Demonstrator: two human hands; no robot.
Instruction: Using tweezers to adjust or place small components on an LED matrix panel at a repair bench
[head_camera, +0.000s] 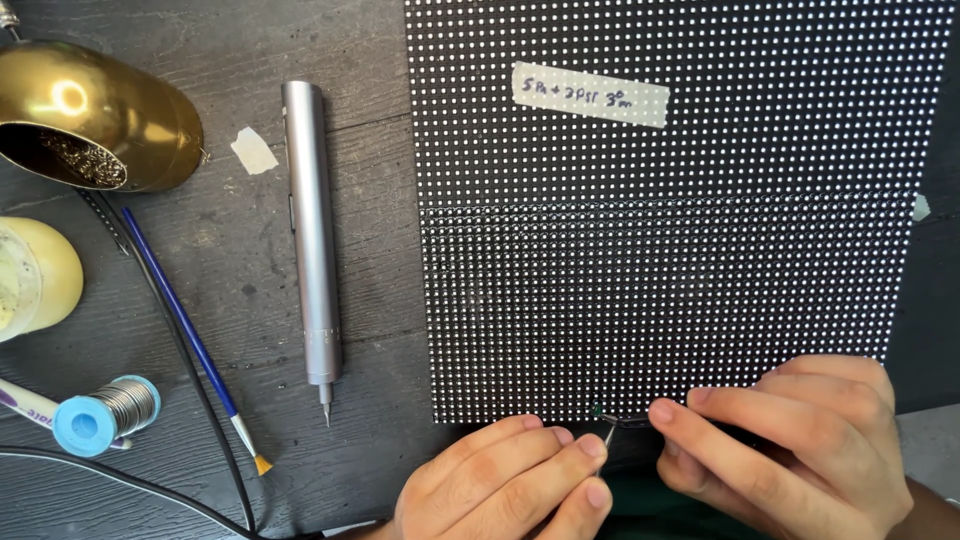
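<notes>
Dark wooden bench, black dotted panel, pale tape label top-centre

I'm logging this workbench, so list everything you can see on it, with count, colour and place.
LED matrix panel: one, black with white dots, centre right.
Tape label: one, pale, on the panel's top.
Electric screwdriver: one, grey, left of panel.
Brush: one, blue handle, left.
Solder spool: one, blue, lower left.
Brass tip-cleaner pot: one, gold, upper left.
Cable: one, black, left.
Tweezers: one, dark, at panel's bottom edge.
Left hand: bottom centre, holding the tweezers.
Right hand: bottom right, fingertips on the tweezers.
</notes>
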